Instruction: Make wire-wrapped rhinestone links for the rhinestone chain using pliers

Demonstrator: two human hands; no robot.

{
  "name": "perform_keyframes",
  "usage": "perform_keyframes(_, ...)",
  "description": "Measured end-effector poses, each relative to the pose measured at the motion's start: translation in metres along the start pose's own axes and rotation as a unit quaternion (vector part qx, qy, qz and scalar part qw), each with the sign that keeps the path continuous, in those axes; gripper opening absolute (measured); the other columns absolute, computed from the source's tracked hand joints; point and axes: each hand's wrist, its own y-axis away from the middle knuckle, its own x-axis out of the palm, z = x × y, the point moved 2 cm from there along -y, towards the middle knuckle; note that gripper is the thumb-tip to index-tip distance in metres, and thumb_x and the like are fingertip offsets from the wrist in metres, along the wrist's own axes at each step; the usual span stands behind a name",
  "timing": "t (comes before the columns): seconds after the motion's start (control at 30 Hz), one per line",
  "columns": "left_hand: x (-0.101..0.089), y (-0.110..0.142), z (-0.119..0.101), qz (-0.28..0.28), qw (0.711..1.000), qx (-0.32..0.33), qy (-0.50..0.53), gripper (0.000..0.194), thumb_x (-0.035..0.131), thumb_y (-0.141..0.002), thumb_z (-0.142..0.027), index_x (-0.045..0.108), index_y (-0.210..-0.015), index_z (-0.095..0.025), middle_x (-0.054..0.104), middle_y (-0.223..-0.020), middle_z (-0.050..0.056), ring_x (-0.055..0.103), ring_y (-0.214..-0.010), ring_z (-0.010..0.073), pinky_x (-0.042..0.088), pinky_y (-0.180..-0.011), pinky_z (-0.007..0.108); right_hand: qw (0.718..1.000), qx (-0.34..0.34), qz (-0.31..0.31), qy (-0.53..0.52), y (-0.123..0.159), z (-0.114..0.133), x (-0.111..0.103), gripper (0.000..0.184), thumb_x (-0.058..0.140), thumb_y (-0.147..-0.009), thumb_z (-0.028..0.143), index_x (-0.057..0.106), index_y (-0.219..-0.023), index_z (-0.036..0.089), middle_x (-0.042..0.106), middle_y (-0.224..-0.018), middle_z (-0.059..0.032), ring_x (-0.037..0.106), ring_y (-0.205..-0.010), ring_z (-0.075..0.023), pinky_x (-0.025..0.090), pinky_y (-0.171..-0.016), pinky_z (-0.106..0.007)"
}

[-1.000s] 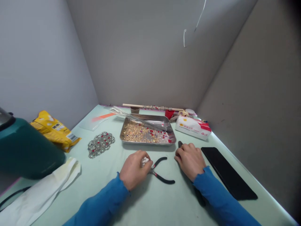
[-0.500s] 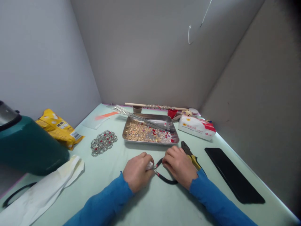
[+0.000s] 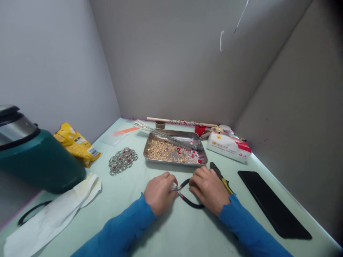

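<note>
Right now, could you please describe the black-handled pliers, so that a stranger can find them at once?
From the metal tray, come nearer to the left hand and right hand. The pliers show between them, black handles spread. Red marks near the pivot set them apart from the yellow and black tool beside the right hand.

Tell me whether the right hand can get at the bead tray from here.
Probably yes: the tray sits just beyond the right hand and nothing visible stands between them, though the fingers seem to be at the pliers.
</note>
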Motion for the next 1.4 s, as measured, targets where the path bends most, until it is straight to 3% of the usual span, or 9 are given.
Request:
perform_keyframes(0.33, -0.003, 0.0, 0.002, -0.008, 0.999, -0.023, -0.047, 0.013, 0.051, -0.079, -0.024, 0.06, -0.088, -0.022, 0.06, -0.091, 0.004, 0.058, -0.081, 0.0205, 0.039, -0.067, 0.029, 1.0, 0.019, 0.005, -0.015, 0.003, -0.015, -0.006, 0.009, 0.057, -0.081, 0.021, 0.065, -0.084, 0.02, 0.058, -0.083, -0.0044, 0.047, -0.083, -0.0196, 0.032, -0.07, -0.032)
perform_keyframes(0.43, -0.005, 0.0, 0.003, 0.008, 0.998, 0.002, -0.057, 0.015, 0.051, -0.08, -0.023, 0.061, -0.091, -0.024, 0.059, -0.094, 0.004, 0.058, -0.083, 0.0202, 0.04, -0.068, 0.029, 0.999, 0.03, 0.006, -0.023, 0.003, -0.019, -0.007, 0.011, 0.054, -0.083, 0.019, 0.065, -0.081, 0.021, 0.058, -0.081, -0.0044, 0.047, -0.082, -0.0193, 0.033, -0.07, -0.032)
perform_keyframes(0.63, -0.005, 0.0, 0.003, 0.016, 0.996, 0.031, -0.083, 0.016, 0.051, -0.08, -0.023, 0.059, -0.093, -0.024, 0.058, -0.093, 0.003, 0.058, -0.083, 0.0203, 0.041, -0.067, 0.029, 0.999, 0.021, 0.02, -0.035, 0.001, -0.011, -0.001, 0.008, 0.061, -0.079, 0.024, 0.065, -0.085, 0.021, 0.058, -0.085, -0.0031, 0.047, -0.084, -0.019, 0.031, -0.069, -0.031)
perform_keyframes(0.77, -0.003, -0.001, 0.004, 0.006, 0.995, 0.034, -0.092, 0.015, 0.05, -0.08, -0.023, 0.059, -0.092, -0.024, 0.058, -0.091, 0.002, 0.058, -0.082, 0.0195, 0.041, -0.066, 0.028, 0.999, 0.006, 0.026, -0.019, -0.001, -0.005, 0.002, 0.012, 0.057, -0.082, 0.021, 0.064, -0.073, 0.022, 0.059, -0.076, -0.0008, 0.047, -0.079, -0.0173, 0.028, -0.067, -0.03)
perform_keyframes(0.97, -0.003, 0.0, 0.001, 0.004, 0.995, 0.033, -0.098, 0.015, 0.05, -0.08, -0.023, 0.059, -0.093, -0.024, 0.058, -0.092, 0.003, 0.058, -0.082, 0.019, 0.042, -0.067, 0.027, 0.997, -0.016, 0.036, 0.067, -0.008, 0.006, 0.003, 0.017, 0.051, -0.081, 0.013, 0.058, -0.066, 0.017, 0.057, -0.073, -0.0044, 0.045, -0.075, -0.0189, 0.026, -0.064, -0.033)
perform_keyframes(1.13, -0.004, 0.002, 0.001, 0.004, 0.997, 0.026, -0.068, 0.019, 0.05, -0.081, -0.032, 0.061, -0.094, -0.023, 0.058, -0.092, 0.004, 0.058, -0.084, 0.0183, 0.042, -0.071, 0.027, 0.995, -0.019, 0.034, 0.088, -0.015, 0.008, 0.011, 0.012, 0.052, -0.072, 0.008, 0.059, -0.065, 0.014, 0.057, -0.069, -0.0093, 0.046, -0.073, -0.022, 0.026, -0.063, -0.035)
perform_keyframes(1.27, -0.007, 0.002, 0.002, -0.023, 0.999, 0.026, -0.03, 0.021, 0.047, -0.082, -0.034, 0.063, -0.09, -0.021, 0.059, -0.09, 0.005, 0.058, -0.08, 0.0192, 0.043, -0.07, 0.029, 0.998, -0.017, 0.016, 0.05, -0.013, 0.003, 0.008, 0.01, 0.051, -0.073, 0.011, 0.057, -0.064, 0.014, 0.056, -0.068, -0.0076, 0.047, -0.072, -0.0207, 0.03, -0.065, -0.033)
perform_keyframes(1.33, -0.011, 0.002, 0.0, -0.063, 0.998, 0.016, 0.019, 0.021, 0.046, -0.083, -0.03, 0.064, -0.088, -0.019, 0.06, -0.088, 0.005, 0.058, -0.08, 0.0197, 0.043, -0.072, 0.03, 1.0, -0.011, -0.004, 0.025, -0.011, 0.005, 0.001, 0.011, 0.048, -0.077, 0.012, 0.054, -0.068, 0.015, 0.055, -0.071, -0.006, 0.048, -0.074, -0.0187, 0.034, -0.066, -0.031)
perform_keyframes(1.4, -0.015, 0.004, -0.005, -0.088, 0.988, -0.006, 0.127, 0.021, 0.047, -0.081, -0.026, 0.065, -0.088, -0.017, 0.061, -0.084, 0.005, 0.058, -0.078, 0.0184, 0.043, -0.072, 0.03, 0.996, 0.006, -0.052, -0.066, -0.011, 0.011, -0.009, 0.012, 0.044, -0.081, 0.012, 0.051, -0.071, 0.016, 0.053, -0.073, -0.0042, 0.048, -0.074, -0.0161, 0.037, -0.066, -0.027)
